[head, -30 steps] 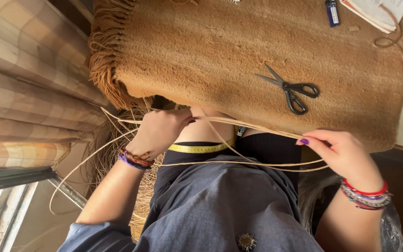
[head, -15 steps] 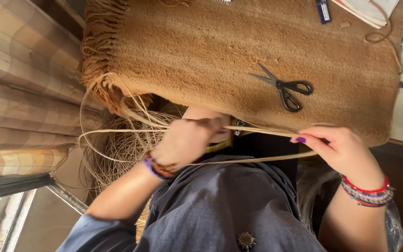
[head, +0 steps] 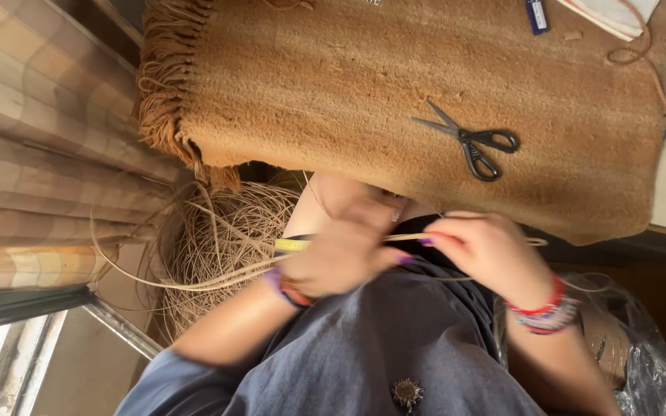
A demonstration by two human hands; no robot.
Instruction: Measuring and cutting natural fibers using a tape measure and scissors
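Your left hand (head: 341, 258) is blurred, curled closed around thin tan cane strands (head: 225, 273) that trail out past its wrist. At that wrist sits a band of purple and orange bracelets (head: 290, 291). Your right hand (head: 487, 254) is just beside the left, fingertips nearly meeting it, and pinches the same strands between thumb and fingers; the nails are painted purple. One strand carries on past the right hand toward the cloth edge. Red, white and dark beaded bracelets (head: 545, 312) ring your right wrist.

Directly beneath both hands lies your lap in a grey-blue garment (head: 395, 347), with a small round spiky ornament (head: 406, 393) on it, nearer to you than the hands. A yellow measuring tape (head: 293, 244) shows just behind the left hand.

Outward from the left hand, the strands run to a loose coil of cane (head: 217, 246), heaped below the fringe of the cloth. Beyond your right wrist sits a clear plastic bag (head: 641, 362).

Beyond both hands spreads a coarse tan cloth with a fringed edge (head: 310, 92), covering a table. Black-handled scissors (head: 468, 139) lie on it, closed, beyond the right hand and well apart from it. At the far edge of the cloth lies a small blue object (head: 537, 15), too small to identify. Far outward of the left hand hangs a checked curtain (head: 32, 154).
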